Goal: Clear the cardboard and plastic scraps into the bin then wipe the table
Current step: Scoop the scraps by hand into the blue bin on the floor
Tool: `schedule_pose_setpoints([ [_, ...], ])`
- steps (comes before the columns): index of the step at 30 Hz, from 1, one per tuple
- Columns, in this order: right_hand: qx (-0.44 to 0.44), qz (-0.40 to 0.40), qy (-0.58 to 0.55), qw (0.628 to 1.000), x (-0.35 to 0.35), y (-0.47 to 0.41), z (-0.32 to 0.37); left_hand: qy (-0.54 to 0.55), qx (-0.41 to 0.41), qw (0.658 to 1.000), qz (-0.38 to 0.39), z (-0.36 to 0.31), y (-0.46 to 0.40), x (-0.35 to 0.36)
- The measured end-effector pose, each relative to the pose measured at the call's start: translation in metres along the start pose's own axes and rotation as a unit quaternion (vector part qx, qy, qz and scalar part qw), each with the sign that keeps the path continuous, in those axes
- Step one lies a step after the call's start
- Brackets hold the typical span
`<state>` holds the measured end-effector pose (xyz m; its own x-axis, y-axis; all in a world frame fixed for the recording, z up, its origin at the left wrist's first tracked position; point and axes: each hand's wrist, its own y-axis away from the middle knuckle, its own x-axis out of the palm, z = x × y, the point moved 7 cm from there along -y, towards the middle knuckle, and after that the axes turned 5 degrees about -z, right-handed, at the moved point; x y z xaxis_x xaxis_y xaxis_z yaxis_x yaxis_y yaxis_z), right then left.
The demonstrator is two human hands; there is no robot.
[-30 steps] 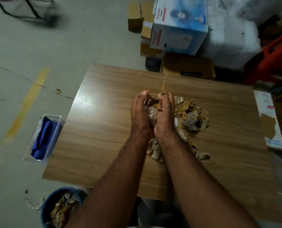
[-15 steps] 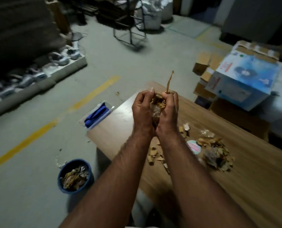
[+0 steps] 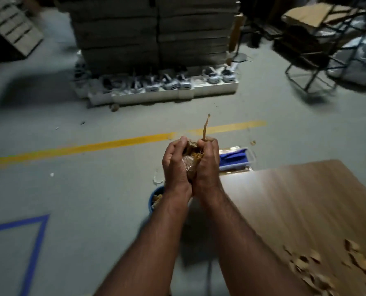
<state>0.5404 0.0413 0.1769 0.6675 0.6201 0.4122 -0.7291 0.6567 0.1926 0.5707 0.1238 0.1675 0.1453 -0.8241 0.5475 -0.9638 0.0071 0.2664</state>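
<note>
Both hands are pressed together around a wad of scraps (image 3: pixel 192 159): the left hand (image 3: pixel 176 167) and right hand (image 3: pixel 206 165) cup it between palms and curled fingers, so the grip is closed on the load from both sides. Crinkled clear plastic and brown cardboard bits show in the gap between the thumbs, and one long cardboard strip (image 3: pixel 205 127) sticks straight up out of the top near the right thumb.

The relation that matters is vertical. The blue bin (image 3: pixel 154 198) sits on the floor below the wrists and slightly to the left, mostly hidden by the left forearm (only part of its rim and some scraps inside are visible). The hands appear to be nearly over it, clear of the worktop (image 3: pixel 301 201) edge, so the left hand is the nearer one. Opening the grip a little further left and lower would likely drop the wad inside; the tall strip could tip out past the rim.

More scraps (image 3: pixel 331 265) remain on the worktop at lower right.
</note>
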Motion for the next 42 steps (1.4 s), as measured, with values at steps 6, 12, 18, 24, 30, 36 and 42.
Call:
schedule_pose_setpoints([
  [6,0.08,0.03,0.057,0.995,0.092,-0.021,-0.129,0.027,-0.022,0.994,-0.107,0.0,-0.11,-0.128],
  [12,0.128,0.049,0.135,0.981,0.126,-0.073,-0.292,0.084,-0.109,0.98,-0.145,0.09,-0.228,-0.256],
  [18,0.168,0.015,0.171,0.971,0.071,-0.149,-0.47,0.093,-0.158,0.963,-0.195,0.243,-0.323,-0.35],
  [24,0.184,-0.033,0.152,0.971,-0.019,-0.243,-0.601,-0.016,-0.149,0.969,-0.197,0.378,-0.388,-0.379],
  [30,0.187,0.028,0.319,0.929,-0.108,-0.284,-0.703,-0.107,-0.174,0.961,-0.183,0.489,-0.407,-0.44],
  [36,0.132,0.209,0.653,0.715,-0.156,-0.292,-0.74,-0.58,0.027,0.811,-0.073,0.498,-0.402,-0.466],
  [42,0.085,0.181,0.656,0.728,-0.149,-0.298,-0.712,-0.727,0.136,0.673,0.003,0.481,-0.387,-0.443],
])
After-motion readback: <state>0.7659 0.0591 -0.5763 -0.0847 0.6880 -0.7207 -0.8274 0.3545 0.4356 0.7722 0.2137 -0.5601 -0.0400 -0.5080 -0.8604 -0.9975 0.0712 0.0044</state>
